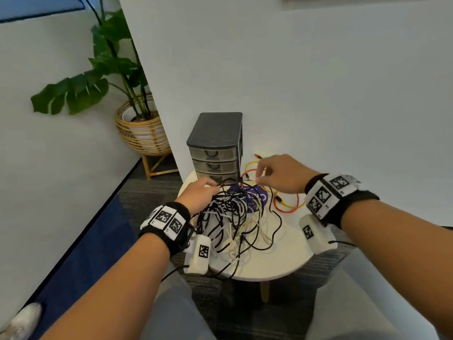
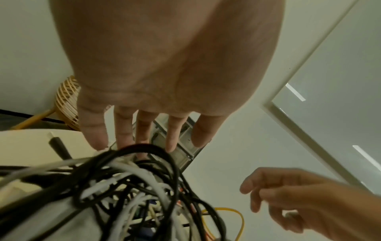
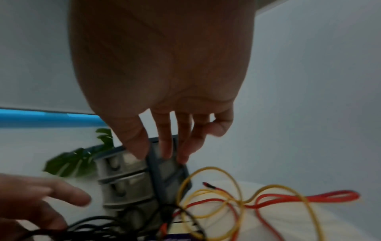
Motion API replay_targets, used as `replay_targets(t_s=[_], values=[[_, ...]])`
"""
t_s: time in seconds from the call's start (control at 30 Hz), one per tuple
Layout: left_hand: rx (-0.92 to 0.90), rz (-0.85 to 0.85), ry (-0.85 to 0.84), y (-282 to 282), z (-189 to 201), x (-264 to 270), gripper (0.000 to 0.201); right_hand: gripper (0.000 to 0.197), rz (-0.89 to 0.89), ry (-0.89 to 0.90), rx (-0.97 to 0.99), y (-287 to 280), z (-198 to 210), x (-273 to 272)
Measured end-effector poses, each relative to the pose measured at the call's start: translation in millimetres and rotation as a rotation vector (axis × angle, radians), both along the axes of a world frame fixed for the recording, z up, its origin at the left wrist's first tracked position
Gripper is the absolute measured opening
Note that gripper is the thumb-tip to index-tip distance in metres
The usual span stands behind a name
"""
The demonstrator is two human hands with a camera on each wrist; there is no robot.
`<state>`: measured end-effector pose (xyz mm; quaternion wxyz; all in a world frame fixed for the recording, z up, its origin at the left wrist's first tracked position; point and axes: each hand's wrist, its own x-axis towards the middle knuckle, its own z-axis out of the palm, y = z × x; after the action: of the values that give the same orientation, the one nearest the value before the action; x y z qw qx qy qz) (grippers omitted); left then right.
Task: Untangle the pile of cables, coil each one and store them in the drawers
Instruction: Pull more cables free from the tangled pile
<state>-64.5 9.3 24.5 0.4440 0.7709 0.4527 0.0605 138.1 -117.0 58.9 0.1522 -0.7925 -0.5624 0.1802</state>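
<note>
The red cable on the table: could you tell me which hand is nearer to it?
Right. The right hand hovers just above the red cable; the left hand sits across the tangle, at its far left edge.

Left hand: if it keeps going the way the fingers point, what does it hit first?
Probably the black cable loops atop the cable pile: the left hand has straight fingers right at them. Behind those sits the drawer unit, bottom drawer likely next. Depth is uncertain.
</note>
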Motion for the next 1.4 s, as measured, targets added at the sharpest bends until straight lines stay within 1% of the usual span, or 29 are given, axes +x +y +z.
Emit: replay_targets(t_s=[0.03,0.07,0.13,0.2,0.23,0.33,0.43,0.5,0.57,0.63,0.7,0.77,0.8,0.87,0.93,0.97,1.03,1.17,1.27,1.4], values=[[0.001,0.019,0.012,-0.2,-3.7,-1.8,0.024,0.018,0.042,0.027,0.005,-1.7,-1.2,-13.0],[0.000,0.030,0.019,-0.9,-6.7,-2.8,0.022,0.024,0.083,0.044,-0.010,-3.0,-3.2,-25.7],[-0.006,0.034,0.017,-3.1,-11.4,-3.4,0.022,0.043,0.162,0.041,-0.119,-5.0,-11.3,-48.7],[-0.020,0.036,0.006,-6.6,-13.1,-3.0,0.025,0.057,0.208,-0.039,-0.259,-5.4,-23.1,-62.7],[-0.035,0.045,-0.005,-7.9,-13.8,-2.8,0.027,0.059,0.214,-0.085,-0.280,-5.2,-30.0,-64.9],[-0.079,0.074,-0.086,-11.1,-15.4,-4.3,0.031,0.048,0.182,-0.126,-0.211,-8.5,-43.0,-57.1],[-0.100,0.095,-0.182,-13.5,-17.1,-5.7,0.029,0.049,0.107,-0.030,-0.103,-14.2,-47.7,-38.8],[-0.124,0.124,-0.233,-13.8,-19.5,-4.8,0.027,0.049,0.014,0.027,-0.016,-16.7,-48.3,-27.5],[-0.142,0.163,-0.272,-12.7,-22.4,-4.0,0.027,0.046,-0.076,0.064,0.033,-18.4,-49.7,-17.3],[-0.127,0.189,-0.281,-11.1,-25.9,-5.7,0.028,0.040,-0.106,0.094,0.054,-19.9,-50.9,-12.0],[-0.116,0.200,-0.307,-9.3,-32.1,-7.8,0.028,0.035,-0.083,0.092,0.087,-21.4,-53.3,-10.7],[-0.107,0.214,-0.335,-7.8,-38.0,-7.7,0.026,0.032,-0.030,0.042,0.108,-21.7,-55.5,-11.8],[-0.096,0.216,-0.344,-7.8,-39.1,-6.5,0.024,0.030,0.012,0.017,0.091,-21.5,-56.4,-13.3],[-0.052,0.201,-0.343,-9.5,-38.5,-4.9,0.020,0.023,0.123,-0.060,-0.028,-21.0,-58.6,-18.9],[0.019,0.177,-0.315,-7.5,-42.1,-5.0,0.020,0.026,0.221,-0.204,-0.137,-21.5,-64.0,-25.5],[0.052,0.165,-0.299,-6.3,-44.2,-5.7,0.021,0.026,0.239,-0.258,-0.140,-21.5,-67.4,-27.4],[0.104,0.151,-0.271,-4.9,-46.7,-7.8,0.022,0.020,0.244,-0.282,-0.094,-21.0,-71.6,-27.0],[0.115,0.136,-0.257,-2.7,-47.0,-11.3,0.026,0.008,0.212,-0.118,0.047,-18.6,-69.5,-16.3],[0.138,0.109,-0.253,-2.8,-48.9,-10.0,0.025,0.009,0.167,0.010,0.180,-17.9,-58.5,-7.1],[0.153,0.089,-0.238,-3.9,-50.8,-8.5,0.023,0.009,0.043,0.111,0.373,-15.8,-44.3,-0.6]])
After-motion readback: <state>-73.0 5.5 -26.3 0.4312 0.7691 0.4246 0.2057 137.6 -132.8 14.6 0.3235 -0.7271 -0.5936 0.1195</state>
